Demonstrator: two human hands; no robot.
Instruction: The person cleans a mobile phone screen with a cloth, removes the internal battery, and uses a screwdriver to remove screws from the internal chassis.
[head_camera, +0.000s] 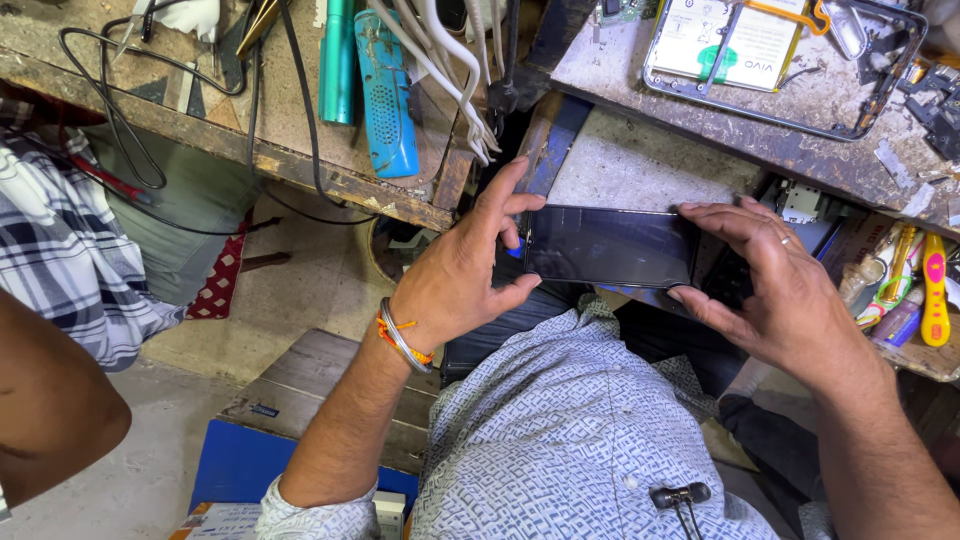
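Flat black glass-faced phone (610, 246) held level over the lap, just below the worn grey bench (640, 165) edge. Long axis runs left–right between the hands. Left hand (470, 265) pinches the left end; right hand (775, 280) grips the right end, probably by fingertips.

Person wears short-sleeved pale blue-grey shirt (570, 420) with small maze-like print, metal bangle (398, 337) plus orange thread (405, 345) on left wrist, thin ring (785, 240) on right hand, black earphones (680, 496) hanging at chest.
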